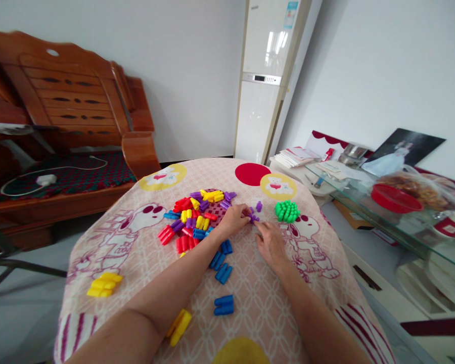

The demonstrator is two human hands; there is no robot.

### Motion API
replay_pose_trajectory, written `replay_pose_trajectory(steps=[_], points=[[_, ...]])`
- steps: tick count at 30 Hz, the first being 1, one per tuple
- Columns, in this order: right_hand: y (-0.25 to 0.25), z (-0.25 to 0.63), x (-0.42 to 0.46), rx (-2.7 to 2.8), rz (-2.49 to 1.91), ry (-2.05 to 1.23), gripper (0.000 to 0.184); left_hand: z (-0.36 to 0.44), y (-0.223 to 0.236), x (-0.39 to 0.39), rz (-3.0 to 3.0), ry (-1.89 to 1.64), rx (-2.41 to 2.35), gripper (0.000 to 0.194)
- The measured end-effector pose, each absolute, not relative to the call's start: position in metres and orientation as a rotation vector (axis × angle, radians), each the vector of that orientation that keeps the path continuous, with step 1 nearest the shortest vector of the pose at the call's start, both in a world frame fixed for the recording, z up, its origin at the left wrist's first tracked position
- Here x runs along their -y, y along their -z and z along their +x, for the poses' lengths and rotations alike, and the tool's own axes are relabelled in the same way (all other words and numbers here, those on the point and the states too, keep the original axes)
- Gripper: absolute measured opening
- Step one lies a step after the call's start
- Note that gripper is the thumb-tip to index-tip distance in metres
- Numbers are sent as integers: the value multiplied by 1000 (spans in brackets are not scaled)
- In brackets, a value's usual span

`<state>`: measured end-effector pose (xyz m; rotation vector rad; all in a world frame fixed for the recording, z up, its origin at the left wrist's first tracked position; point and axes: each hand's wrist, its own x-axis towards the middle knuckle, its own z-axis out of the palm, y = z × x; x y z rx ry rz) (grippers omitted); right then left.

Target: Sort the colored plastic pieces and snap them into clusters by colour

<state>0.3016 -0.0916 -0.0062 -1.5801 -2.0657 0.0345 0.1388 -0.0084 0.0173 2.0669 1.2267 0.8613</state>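
My left hand (235, 219) is closed in a pinch at small purple plastic building blocks (254, 218) near the middle of the table. From the other side, my right hand (271, 243) has its fingertips on the same purple group, index finger foremost. The fingers partly hide the pieces, so how they join is unclear. A lone purple block (259, 206) stands just beyond the fingertips. To the right sits a tight cluster of green blocks (287, 211). Left of my left hand lies a mixed pile with red blocks (166, 234), yellow blocks (213, 196) and blue blocks (199, 234).
A patterned cloth covers the round table (258, 298). Near my forearms lie a blue block (224, 305) and yellow blocks (104, 284). A wooden bench (72, 111) stands left, a tall white air conditioner (257, 116) behind. On the right, a glass shelf holds a red bowl (396, 197).
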Motion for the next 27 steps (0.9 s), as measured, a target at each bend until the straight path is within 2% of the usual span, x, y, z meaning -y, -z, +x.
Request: replay_pose_trajectory(steps=[5,19,27], points=[[4,302,92,2107,-1573,-58,35,139,-20,10,2048,-794,-1257,18],[15,315,79,2111,-1600,14,49,144,-12,9,1973,-797,-1105,45],[14,314,81,2116,-1615,33,43,146,-8,8,1874,-795,-1074,49]])
